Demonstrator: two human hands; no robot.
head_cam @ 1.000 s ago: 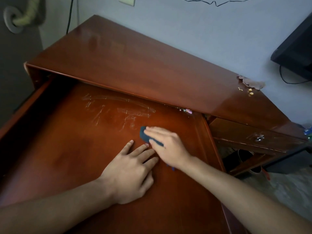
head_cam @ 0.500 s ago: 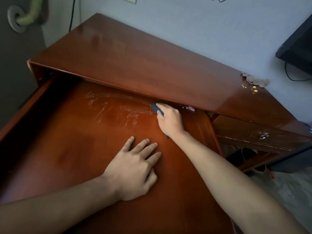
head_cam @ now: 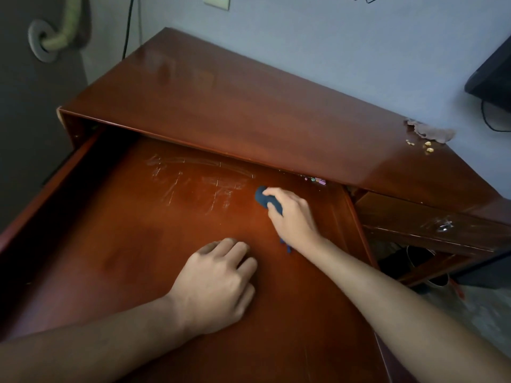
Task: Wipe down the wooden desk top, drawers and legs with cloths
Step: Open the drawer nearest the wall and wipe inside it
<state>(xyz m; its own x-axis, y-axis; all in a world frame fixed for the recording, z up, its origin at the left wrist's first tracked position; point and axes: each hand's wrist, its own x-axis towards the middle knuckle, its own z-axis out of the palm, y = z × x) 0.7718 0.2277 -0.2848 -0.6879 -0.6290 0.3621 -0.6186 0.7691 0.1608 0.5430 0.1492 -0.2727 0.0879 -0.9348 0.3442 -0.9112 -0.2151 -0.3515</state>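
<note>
A reddish wooden desk (head_cam: pixel 249 106) stands against the wall, with a wide drawer (head_cam: pixel 124 230) pulled far out under its top. My right hand (head_cam: pixel 293 217) grips a bunched dark blue cloth (head_cam: pixel 262 196) and presses it on the drawer floor beside pale scratch marks (head_cam: pixel 199 181). My left hand (head_cam: pixel 218 286) rests on the drawer floor nearer to me, its fingers curled under and holding nothing. Only the cloth's front lump and a thin tail below my wrist show.
A smaller shut drawer (head_cam: pixel 431 228) with a metal knob is at the right. The desk's right corner has chipped veneer and crumbs (head_cam: pixel 431 136). Colourful bits (head_cam: pixel 315 179) lie at the drawer's back. A dark screen (head_cam: pixel 492 76) hangs at the right, and a cable (head_cam: pixel 128 26) runs down the wall.
My right hand first pushed the cloth back toward the drawer's rear, then drew it slightly toward me. My left hand's fingers have curled from flat into a loose fist.
</note>
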